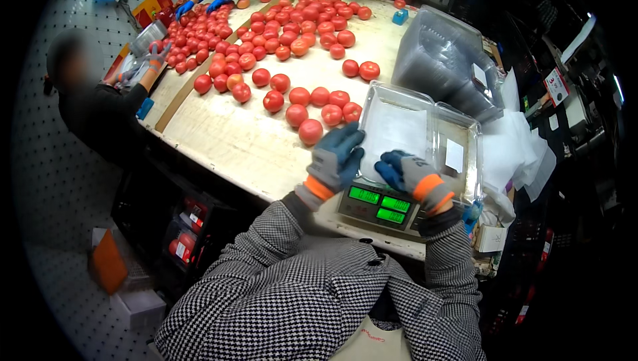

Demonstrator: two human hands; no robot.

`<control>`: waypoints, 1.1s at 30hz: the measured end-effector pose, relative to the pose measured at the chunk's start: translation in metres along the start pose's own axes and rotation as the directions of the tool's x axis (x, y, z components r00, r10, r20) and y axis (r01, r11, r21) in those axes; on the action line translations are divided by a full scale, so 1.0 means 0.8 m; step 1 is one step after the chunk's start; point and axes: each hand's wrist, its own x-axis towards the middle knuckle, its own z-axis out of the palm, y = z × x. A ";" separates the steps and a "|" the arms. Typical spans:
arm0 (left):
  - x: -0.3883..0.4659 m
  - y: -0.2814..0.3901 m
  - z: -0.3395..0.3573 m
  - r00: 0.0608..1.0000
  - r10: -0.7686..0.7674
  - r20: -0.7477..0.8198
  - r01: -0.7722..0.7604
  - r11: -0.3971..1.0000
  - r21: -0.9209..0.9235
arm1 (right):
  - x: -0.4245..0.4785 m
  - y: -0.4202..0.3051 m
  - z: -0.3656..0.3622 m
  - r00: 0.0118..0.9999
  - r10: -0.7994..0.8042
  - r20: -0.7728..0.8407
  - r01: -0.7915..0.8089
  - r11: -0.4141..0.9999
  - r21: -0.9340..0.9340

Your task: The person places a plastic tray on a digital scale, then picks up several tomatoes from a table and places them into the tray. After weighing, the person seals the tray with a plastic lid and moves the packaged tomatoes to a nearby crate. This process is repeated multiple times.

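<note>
My left hand (338,159), in a grey and blue work glove with an orange cuff, is at the left edge of an open clear plastic clamshell box (431,92); whether it grips the rim is unclear. My right hand (404,170), gloved alike, has its fingers curled over the front of the box's base; what they touch is hidden. A white liner sheet (402,124) lies in the base. The box stands on a digital scale (355,210) with lit green displays. Loose red tomatoes (311,132) lie just beyond my left hand.
Nested clear boxes (438,54) stand behind the scale, with white liner sheets (513,149) at right. A wooden divider (174,106) splits the tomatoes on the table. One co-worker (99,106) is at left, two more across the table. Black crates (199,211) stand below the edge.
</note>
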 end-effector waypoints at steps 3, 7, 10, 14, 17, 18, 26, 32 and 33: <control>-0.027 -0.074 -0.016 0.981 -0.195 0.008 0.189 0.962 0.197 | -0.015 -0.011 -0.022 0.912 -0.170 -0.373 0.170 0.985 -0.032; -0.029 -0.183 -0.040 0.773 -0.617 0.147 0.507 0.741 0.441 | -0.053 -0.025 -0.047 0.899 -0.087 -0.429 0.155 0.980 0.126; 0.025 -0.232 -0.051 0.681 -0.641 0.354 0.391 0.727 0.564 | -0.063 -0.028 -0.045 0.902 -0.066 -0.427 0.130 0.984 0.123; 0.093 -0.281 -0.046 0.451 -0.623 0.639 0.087 0.743 0.663 | -0.058 -0.025 -0.036 0.929 0.007 -0.371 0.075 0.976 0.207; 0.134 -0.290 -0.032 0.251 -0.663 0.705 0.075 0.740 0.669 | -0.056 -0.025 -0.033 0.924 0.045 -0.381 0.050 0.971 0.234; 0.149 -0.286 -0.029 0.185 -0.689 0.701 0.120 0.724 0.680 | -0.055 -0.025 -0.033 0.927 0.067 -0.368 0.030 0.967 0.251; 0.112 -0.318 -0.008 0.415 -0.739 0.531 0.499 0.673 0.547 | -0.053 -0.010 -0.026 0.931 0.121 -0.344 0.010 0.934 0.356; 0.070 -0.239 -0.010 0.443 -0.733 0.517 0.418 0.679 0.604 | -0.074 -0.009 -0.025 0.908 0.231 -0.349 -0.076 0.911 0.406; 0.061 -0.229 -0.007 0.451 -0.750 0.483 0.381 0.651 0.656 | -0.075 -0.007 -0.024 0.907 0.225 -0.356 -0.065 0.910 0.409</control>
